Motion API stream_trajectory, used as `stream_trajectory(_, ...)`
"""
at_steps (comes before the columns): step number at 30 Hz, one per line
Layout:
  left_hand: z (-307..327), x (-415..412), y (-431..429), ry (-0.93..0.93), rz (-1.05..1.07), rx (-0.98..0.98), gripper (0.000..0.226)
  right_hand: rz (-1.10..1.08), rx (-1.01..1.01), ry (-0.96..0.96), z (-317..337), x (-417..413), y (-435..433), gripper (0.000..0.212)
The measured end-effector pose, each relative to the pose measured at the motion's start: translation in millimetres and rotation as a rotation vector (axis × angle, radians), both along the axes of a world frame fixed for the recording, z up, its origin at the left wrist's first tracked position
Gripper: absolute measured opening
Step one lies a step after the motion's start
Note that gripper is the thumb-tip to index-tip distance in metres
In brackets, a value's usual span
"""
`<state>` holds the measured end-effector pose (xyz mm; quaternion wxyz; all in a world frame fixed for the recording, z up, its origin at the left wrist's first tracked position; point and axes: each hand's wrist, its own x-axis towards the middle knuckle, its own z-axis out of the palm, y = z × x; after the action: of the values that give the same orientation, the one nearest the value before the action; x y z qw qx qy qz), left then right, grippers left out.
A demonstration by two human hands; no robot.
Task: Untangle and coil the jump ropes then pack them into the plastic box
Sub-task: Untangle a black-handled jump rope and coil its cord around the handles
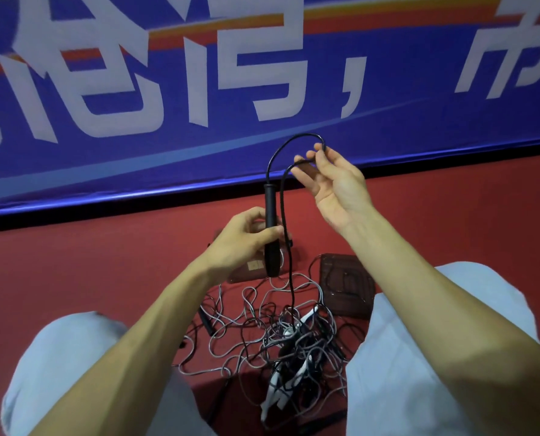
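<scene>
The left hand (246,237) grips the black handle (270,202); the right hand (334,187) pinches its cord (290,269) above. Feed the cord up slowly: below both grips it runs into the tangle (293,338).

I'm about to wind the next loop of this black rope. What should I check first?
1. Left hand grips the black handle: ok.
2. Right hand pinches the black cord in a loop: ok.
3. Cord free of the pile: not ok, it runs down into the tangle.
4. This rope's other handle found: cannot tell.
5. Box close by on the floor: ok.
6. Box open and ready: cannot tell.
</scene>
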<state>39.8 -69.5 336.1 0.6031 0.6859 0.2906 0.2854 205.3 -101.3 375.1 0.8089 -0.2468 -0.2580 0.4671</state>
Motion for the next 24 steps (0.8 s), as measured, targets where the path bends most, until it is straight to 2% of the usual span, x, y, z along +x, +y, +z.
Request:
stream_trajectory(4,7,0,-7,-0.068,0.073,0.002,0.007,-0.008,0.003,0.094,1,-3,2,0.011)
stream_trajectory(7,10,-4,-10,-0.144,0.174,-0.013,0.007,-0.060,-0.078,0.031,-2,-4,6,0.008)
stream_trajectory(9,10,-7,-8,-0.204,0.254,-0.049,0.009,-0.082,-0.198,-0.141,-8,-8,8,0.009)
stream_trajectory(13,11,-11,-2,-0.301,0.372,-0.134,0.010,-0.046,-0.397,-0.541,-21,-22,8,0.028)
stream_trajectory(15,14,-13,0,-0.359,0.408,-0.180,0.009,-0.002,-0.428,-0.676,-25,-27,8,0.034)
stream_trajectory(18,19,-18,4,-0.465,0.434,-0.265,0.008,0.071,-0.474,-0.897,-32,-31,8,0.022)
stream_trajectory(21,23,-22,11,-0.597,0.458,-0.363,0.003,0.245,-0.473,-1.146,-40,-31,6,0.026)
stream_trajectory(24,25,-26,17,-0.702,0.499,-0.424,0.003,0.427,-0.423,-1.240,-45,-37,1,0.020)
